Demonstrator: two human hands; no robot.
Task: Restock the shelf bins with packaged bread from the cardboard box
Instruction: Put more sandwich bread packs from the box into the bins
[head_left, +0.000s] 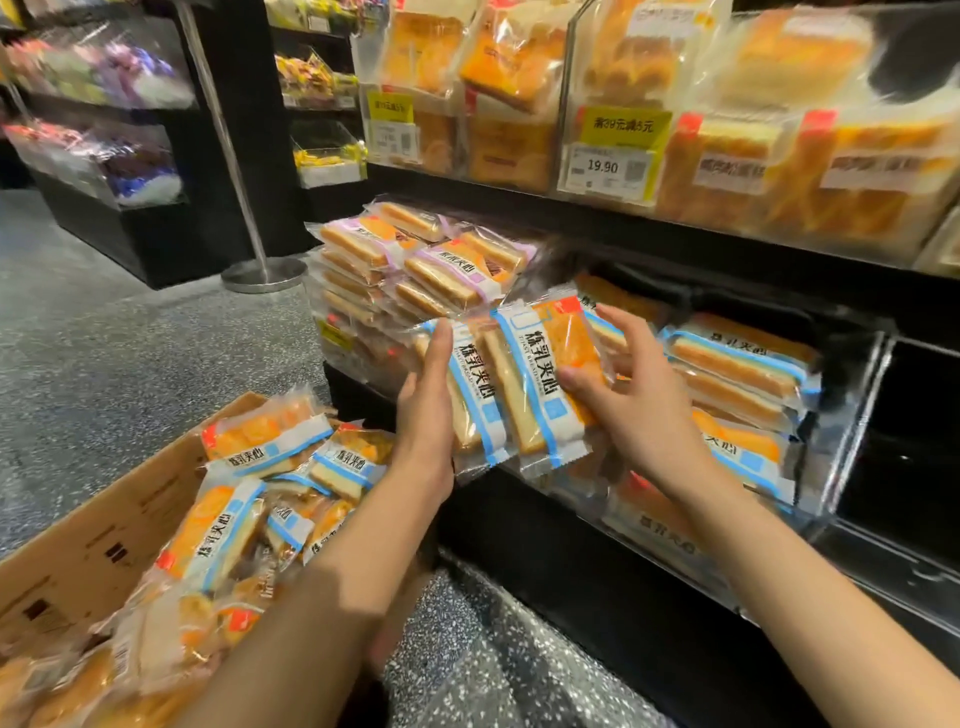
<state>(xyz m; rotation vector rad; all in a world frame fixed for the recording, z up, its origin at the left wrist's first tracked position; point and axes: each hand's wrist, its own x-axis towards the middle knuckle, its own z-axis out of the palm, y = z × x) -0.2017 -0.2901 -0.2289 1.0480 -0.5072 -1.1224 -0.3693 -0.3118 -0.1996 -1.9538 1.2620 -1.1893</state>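
Your left hand (428, 410) lies along the left edge of a small stack of blue-banded bread packs (511, 387), fingers straight and pressed flat against it, palm supporting from the side. Your right hand (631, 400) pinches the right end of the top pack, thumb on its face and fingers curled behind. You hold the stack between both hands, just in front of the lower shelf's edge.

At seven o'clock from your hands, nearest you, the cardboard box (78, 551) sits open on the speckled floor with many packs of the same bread loose inside; supply is far from exhausted.

At three o'clock from the stack, the clear shelf bin (857, 415) already holds several blue-banded packs stacked flat, with room above them. At eleven o'clock, a neighbouring bin of purple-banded packs (426, 260) is heaped full. Further off at one o'clock, the upper shelf carries larger loaves behind a price tag (605, 166).

Judgement: you are mid-transfer, carrying a handful from box to bin. The next move calls for swinging the stack right and inward, over the bin's front wall, and laying it flat on the existing pile, bands aligned. Keep both hands on it so the packs do not slide apart.
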